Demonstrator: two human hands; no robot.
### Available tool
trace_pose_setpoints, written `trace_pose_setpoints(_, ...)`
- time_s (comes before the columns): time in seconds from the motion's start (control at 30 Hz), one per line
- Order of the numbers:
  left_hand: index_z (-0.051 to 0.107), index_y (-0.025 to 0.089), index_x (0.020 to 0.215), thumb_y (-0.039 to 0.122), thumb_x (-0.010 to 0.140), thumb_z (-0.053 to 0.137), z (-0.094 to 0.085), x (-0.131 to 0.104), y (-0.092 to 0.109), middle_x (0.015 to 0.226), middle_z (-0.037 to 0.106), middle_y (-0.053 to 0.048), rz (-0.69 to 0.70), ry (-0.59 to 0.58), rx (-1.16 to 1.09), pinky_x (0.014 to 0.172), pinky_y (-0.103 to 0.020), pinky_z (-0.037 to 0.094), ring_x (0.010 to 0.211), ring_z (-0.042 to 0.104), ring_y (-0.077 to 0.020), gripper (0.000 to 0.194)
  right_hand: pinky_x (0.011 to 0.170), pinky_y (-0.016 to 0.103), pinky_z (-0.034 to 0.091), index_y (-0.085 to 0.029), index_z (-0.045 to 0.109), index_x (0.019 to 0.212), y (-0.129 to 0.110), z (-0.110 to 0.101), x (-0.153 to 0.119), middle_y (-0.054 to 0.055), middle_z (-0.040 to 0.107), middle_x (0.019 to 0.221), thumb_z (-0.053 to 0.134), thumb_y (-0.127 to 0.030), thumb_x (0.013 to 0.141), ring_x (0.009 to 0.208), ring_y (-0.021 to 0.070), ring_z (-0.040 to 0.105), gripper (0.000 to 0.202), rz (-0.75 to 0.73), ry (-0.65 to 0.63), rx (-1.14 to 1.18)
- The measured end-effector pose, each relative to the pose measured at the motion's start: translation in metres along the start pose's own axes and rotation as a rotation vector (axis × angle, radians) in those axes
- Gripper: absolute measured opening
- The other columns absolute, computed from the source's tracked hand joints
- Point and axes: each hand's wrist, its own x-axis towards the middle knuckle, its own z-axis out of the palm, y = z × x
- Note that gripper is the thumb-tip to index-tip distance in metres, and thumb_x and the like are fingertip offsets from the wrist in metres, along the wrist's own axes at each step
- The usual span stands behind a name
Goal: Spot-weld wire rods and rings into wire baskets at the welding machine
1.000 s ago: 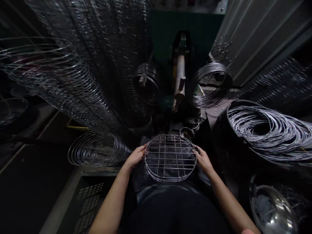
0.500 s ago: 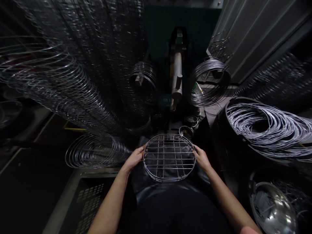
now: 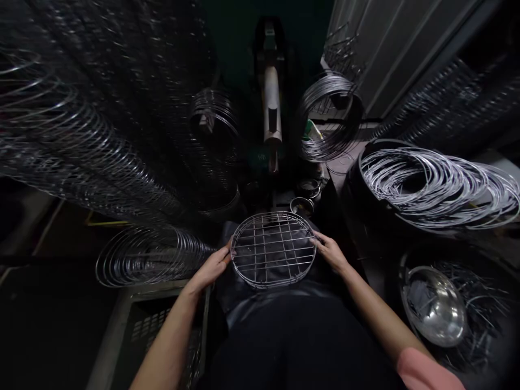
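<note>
Gripping a round wire rack (image 3: pixel 273 249) by its opposite sides, with fingers of the left hand (image 3: pixel 211 268) and of the right hand (image 3: pixel 330 252) closed on the rim; holding it between both hands, just over dark cloth (image 3: pixel 284 330); near the left hand, coils of thin wire (image 3: pixel 146 260) and a plastic crate (image 3: pixel 111 336); to the right, a black bucket (image 3: pixel 368 192) with wire loops (image 3: pixel 439 184) and, lower, a shiny bowl (image 3: pixel 449 314)

You have dim light here, with deep shadow left of your left grip (image 3: pixel 212 266). Glare spots the steel bowl (image 3: pixel 444 311) right of your right grip (image 3: pixel 331 253), and the wire coils (image 3: pixel 450 187) beyond that grip shine palest. Past your left grip, stacked wire rings (image 3: pixel 89 143) blur; edges look stretched.
</note>
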Motion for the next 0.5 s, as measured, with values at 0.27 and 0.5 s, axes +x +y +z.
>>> trace_pose_setpoints(0.27, 0.035, 0.018, 0.138, 0.061, 0.064, 0.065, -0.016, -0.014, 0.01, 0.143, 0.037, -0.012, 0.111, -0.183, 0.274, 0.112, -0.044, 0.023, 0.134, 0.03, -0.0307, 0.091, 0.111, 0.042, 0.026, -0.022, 0.055, 0.126, 0.001, 0.0, -0.011, 0.003, 0.053, 0.133, 0.064, -0.043, 0.074, 0.125, 0.0241, 0.045, 0.057, 0.003, -0.066, 0.013)
trace_pose_setpoints(0.5, 0.023, 0.02, 0.142, 0.048, 0.06, 0.073, 0.029, -0.019, 0.012, 0.144, 0.032, -0.017, -0.114, 0.027, 0.498, 0.104, -0.054, 0.031, 0.132, 0.031, -0.0368, 0.1, 0.111, 0.041, 0.025, -0.023, 0.056, 0.125, 0.011, 0.003, -0.012, 0.004, 0.053, 0.133, 0.061, -0.048, 0.075, 0.127, 0.0237, 0.044, 0.056, -0.038, -0.035, -0.035)
